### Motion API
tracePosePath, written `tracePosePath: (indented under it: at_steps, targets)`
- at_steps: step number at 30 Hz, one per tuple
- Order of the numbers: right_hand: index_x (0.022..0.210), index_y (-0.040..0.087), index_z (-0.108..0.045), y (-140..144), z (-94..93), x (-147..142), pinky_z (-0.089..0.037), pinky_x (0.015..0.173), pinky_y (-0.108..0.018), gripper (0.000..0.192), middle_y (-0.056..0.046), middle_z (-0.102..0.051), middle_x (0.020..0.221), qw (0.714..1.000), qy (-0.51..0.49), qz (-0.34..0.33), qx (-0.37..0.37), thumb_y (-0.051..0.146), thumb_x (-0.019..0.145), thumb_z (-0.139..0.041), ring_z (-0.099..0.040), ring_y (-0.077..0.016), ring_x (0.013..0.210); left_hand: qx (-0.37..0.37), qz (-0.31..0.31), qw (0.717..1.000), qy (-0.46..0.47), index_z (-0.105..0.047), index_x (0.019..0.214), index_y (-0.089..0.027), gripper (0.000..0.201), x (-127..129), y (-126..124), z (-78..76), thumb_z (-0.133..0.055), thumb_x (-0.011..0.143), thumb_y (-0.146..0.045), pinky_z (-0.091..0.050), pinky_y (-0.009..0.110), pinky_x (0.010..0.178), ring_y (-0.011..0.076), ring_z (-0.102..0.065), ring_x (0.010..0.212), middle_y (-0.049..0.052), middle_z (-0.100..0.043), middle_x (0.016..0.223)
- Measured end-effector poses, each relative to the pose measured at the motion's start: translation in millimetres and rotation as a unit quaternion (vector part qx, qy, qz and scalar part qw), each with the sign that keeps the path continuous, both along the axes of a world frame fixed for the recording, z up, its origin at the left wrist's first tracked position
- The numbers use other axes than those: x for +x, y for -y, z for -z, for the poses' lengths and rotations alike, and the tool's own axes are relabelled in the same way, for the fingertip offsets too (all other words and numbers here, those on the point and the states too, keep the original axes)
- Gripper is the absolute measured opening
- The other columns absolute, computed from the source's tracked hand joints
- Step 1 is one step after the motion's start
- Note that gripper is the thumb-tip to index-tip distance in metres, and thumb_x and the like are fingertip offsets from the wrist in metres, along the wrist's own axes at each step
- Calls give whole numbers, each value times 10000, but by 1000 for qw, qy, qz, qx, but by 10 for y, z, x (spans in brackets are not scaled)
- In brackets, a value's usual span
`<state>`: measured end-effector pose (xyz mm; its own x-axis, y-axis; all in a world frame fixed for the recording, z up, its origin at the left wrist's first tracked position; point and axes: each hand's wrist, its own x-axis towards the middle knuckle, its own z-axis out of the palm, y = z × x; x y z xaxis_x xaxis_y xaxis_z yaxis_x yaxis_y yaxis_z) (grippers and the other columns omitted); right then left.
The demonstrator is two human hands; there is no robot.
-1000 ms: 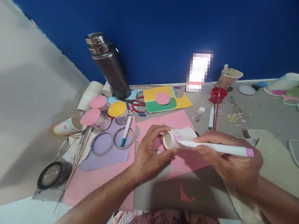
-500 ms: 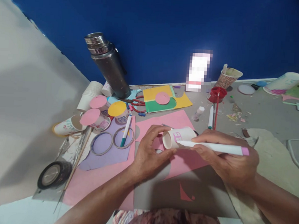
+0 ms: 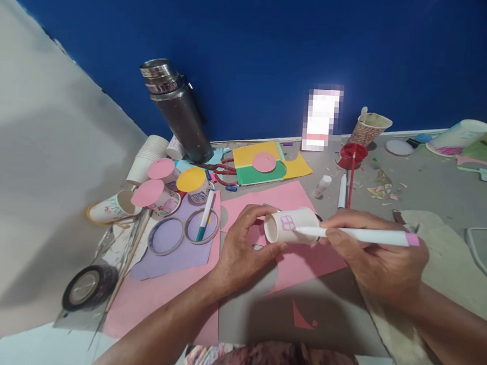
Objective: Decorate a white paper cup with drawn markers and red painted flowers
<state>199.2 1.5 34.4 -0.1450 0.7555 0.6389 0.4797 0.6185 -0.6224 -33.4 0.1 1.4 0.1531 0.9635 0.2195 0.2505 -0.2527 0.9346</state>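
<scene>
A small white paper cup (image 3: 292, 225) lies on its side above a pink paper sheet (image 3: 285, 198). My left hand (image 3: 240, 246) grips its open rim between thumb and fingers. A pink window-like grid is drawn on the cup's side. My right hand (image 3: 376, 255) holds a white marker with a pink end cap (image 3: 361, 235), its tip touching the cup beside the drawing.
A steel flask (image 3: 176, 108) leans at the back. Decorated cups with pink and yellow lids (image 3: 162, 183), tape rings (image 3: 184, 231), a black tape roll (image 3: 85, 286), scissors (image 3: 222, 170), coloured card (image 3: 269, 162), a red paint pot with brush (image 3: 353, 155) and more cups lie around.
The marker tip has shifted slightly up and to the right of the pink drawing. My right hand rose a little. The left hand keeps its hold on the cup.
</scene>
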Motion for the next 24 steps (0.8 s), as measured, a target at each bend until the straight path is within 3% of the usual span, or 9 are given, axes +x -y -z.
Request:
tracePosePath:
  at_steps: [4,8,11,15,19,24]
  targets:
    - [1068,273,-771,-39,69,32,-613,590,-254,133,24,-825,769,999,-40,31,1,203,998,-683,-752,-143,581,-90,20,990,105,-706,1232,-238,496,0,-17,2,-887,771,-215,-532,406,1044,266,-674,1180,90,-715,1279]
    - [1103,267,-770,-152,113,66,-638,711,-283,154,-12,-854,912,997,-22,67,14,195,995,-687,-802,-173,729,-194,54,944,263,-697,1259,-242,623,-8,-42,26,-968,698,-243,-544,336,968,229,-682,1132,70,-716,1244]
    - [1074,264,-768,-236,125,101,-641,758,-297,127,-26,-851,982,999,14,35,3,209,970,-719,-815,-200,826,-240,67,907,339,-724,1223,-234,639,-17,-49,6,-999,648,-260,-537,284,860,193,-673,1023,46,-722,1139]
    - [1034,251,-745,-250,126,94,-611,643,-241,100,-3,-826,894,999,26,-20,-13,197,950,-732,-779,-162,718,-281,85,876,383,-741,1224,-220,623,-22,-41,-55,-978,651,-285,-521,281,781,183,-656,921,44,-724,1071]
    - [953,248,-713,-221,124,48,-562,567,-220,98,23,-777,781,999,23,-16,27,151,951,-717,-710,-127,601,-264,102,885,369,-741,1247,-232,625,-20,-52,-30,-969,669,-298,-524,293,810,191,-658,964,62,-723,1159]
    - [986,248,-700,-265,150,49,-564,616,-310,145,-22,-772,776,983,74,31,167,113,936,-724,-711,-187,643,-178,91,942,269,-614,1417,-296,783,3,-39,80,-953,734,-471,-520,410,1026,300,-581,1328,109,-608,1478]
